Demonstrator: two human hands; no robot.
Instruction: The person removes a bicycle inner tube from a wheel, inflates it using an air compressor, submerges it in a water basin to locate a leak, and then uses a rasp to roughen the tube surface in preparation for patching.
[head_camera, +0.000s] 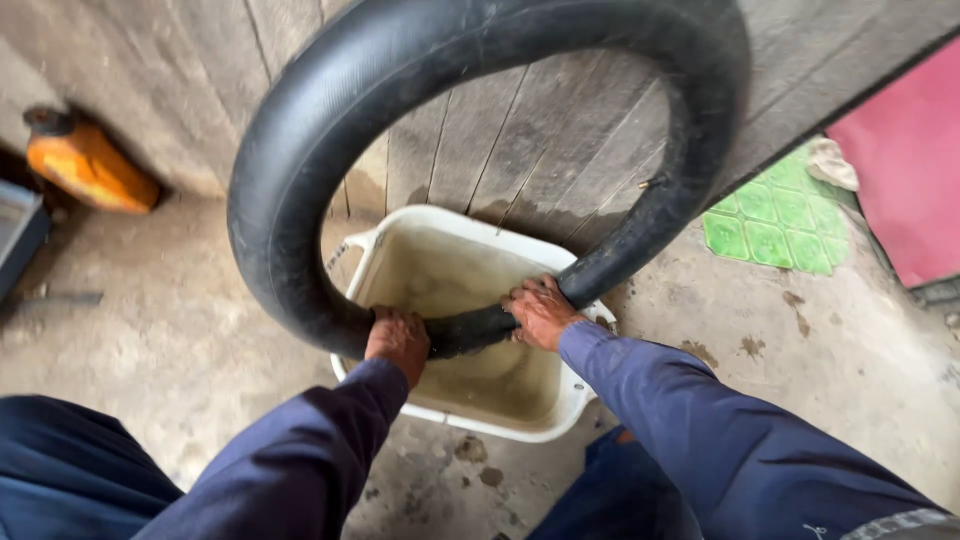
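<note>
Nearest are two dark blue sleeves. The left hand (397, 340) and right hand (540, 311) each keep a closed grip on the lowest stretch of a black inner tube (300, 180), pinching it narrow between them. Right under both grips sits a white square basin (500, 425) of murky water on the concrete floor (180, 340). Beyond the grips the tube loops upward before wooden planks (520, 130). Far to the left grip's side stands an orange jug (85, 160); beyond the right grip lie green tiles (770, 225).
</note>
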